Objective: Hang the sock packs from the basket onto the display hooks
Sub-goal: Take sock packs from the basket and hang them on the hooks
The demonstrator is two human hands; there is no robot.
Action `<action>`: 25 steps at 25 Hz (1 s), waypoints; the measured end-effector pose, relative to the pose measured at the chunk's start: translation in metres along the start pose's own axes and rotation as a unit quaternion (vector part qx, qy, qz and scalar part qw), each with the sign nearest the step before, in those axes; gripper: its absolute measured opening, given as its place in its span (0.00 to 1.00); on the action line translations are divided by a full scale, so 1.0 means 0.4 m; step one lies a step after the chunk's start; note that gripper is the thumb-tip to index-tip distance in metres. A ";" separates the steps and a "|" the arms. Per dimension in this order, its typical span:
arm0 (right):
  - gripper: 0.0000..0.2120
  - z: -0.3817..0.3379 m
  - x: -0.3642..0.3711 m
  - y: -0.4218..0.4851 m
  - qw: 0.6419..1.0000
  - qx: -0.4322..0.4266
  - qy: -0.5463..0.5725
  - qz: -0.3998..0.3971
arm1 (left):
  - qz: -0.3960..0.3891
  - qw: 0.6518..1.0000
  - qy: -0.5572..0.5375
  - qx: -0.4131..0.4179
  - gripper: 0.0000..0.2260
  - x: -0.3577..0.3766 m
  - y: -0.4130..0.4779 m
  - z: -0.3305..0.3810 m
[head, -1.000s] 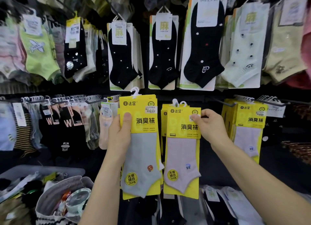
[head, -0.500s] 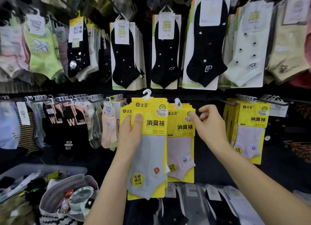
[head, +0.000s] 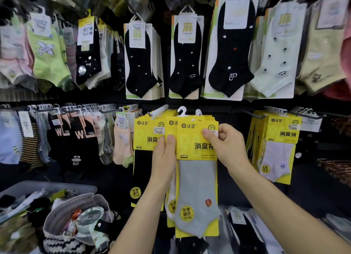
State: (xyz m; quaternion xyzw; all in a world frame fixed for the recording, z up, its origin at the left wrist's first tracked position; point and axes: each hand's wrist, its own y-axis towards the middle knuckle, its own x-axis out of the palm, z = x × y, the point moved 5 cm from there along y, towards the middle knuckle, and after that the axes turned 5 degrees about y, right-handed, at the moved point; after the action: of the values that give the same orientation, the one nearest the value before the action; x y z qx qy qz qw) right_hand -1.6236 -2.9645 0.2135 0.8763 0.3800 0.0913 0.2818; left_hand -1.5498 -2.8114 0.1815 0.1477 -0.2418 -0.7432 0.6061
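Note:
A yellow-carded grey sock pack [head: 197, 187] with a white hanger hook [head: 182, 111] is upright in front of a row of matching yellow packs [head: 146, 132] on the middle display hooks. My left hand [head: 164, 158] pinches its left card edge. My right hand [head: 224, 145] grips the card's upper right corner. Whether its hanger sits over the display hook [head: 159, 109] is hidden behind the card. The grey basket [head: 57, 186] with loose packs lies at the lower left.
Black dotted socks [head: 140, 62] hang above, and more yellow packs [head: 279, 145] hang on the right hook. Striped and black socks [head: 76, 139] fill the left rail. A patterned bag [head: 76, 225] with odds and ends stands by the basket. Bagged socks [head: 245, 227] lie below.
The grey pack has shifted right, now covering the lilac pack. My right hand left the lilac pack and took hold of the grey pack's upper right corner.

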 end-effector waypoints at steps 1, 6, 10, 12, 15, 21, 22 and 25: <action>0.11 0.004 -0.001 -0.001 1.000 0.004 0.004 -0.007 | 0.011 1.000 0.015 0.007 0.12 -0.007 0.001 0.001; 0.03 0.048 -0.034 -0.007 0.999 0.048 0.024 -0.005 | 0.066 0.996 0.055 0.018 0.13 -0.075 0.038 0.005; 0.04 0.032 -0.042 0.001 0.997 0.046 0.059 -0.009 | 0.058 0.995 0.081 0.002 0.12 -0.075 0.040 0.002; 0.06 0.026 -0.027 -0.005 0.996 0.048 0.070 -0.017 | 0.042 0.997 0.072 -0.001 0.13 -0.038 0.018 0.003; 0.11 0.026 -0.027 -0.012 0.997 0.052 0.056 0.021 | -0.004 1.000 0.016 -0.019 0.06 0.023 -0.010 0.002; 0.04 -0.017 -0.065 0.016 0.998 0.041 0.023 -0.046 | -0.034 0.997 0.060 -0.027 0.08 0.034 -0.018 -0.014; 0.03 -0.033 -0.070 0.026 0.998 0.025 -0.002 -0.063 | -0.045 0.997 0.065 -0.023 0.08 0.035 -0.019 -0.014; 0.04 -0.079 -0.077 0.049 0.986 -0.017 -0.129 -0.104 | -0.049 0.996 0.073 -0.014 0.09 0.042 -0.023 -0.021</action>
State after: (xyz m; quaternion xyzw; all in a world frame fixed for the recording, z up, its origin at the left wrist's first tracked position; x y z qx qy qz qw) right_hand -1.6448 -2.9838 0.2521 0.8312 0.4284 -0.0456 0.3515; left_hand -1.5569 -2.8280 0.1705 0.2048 -0.1787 -0.7625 0.5871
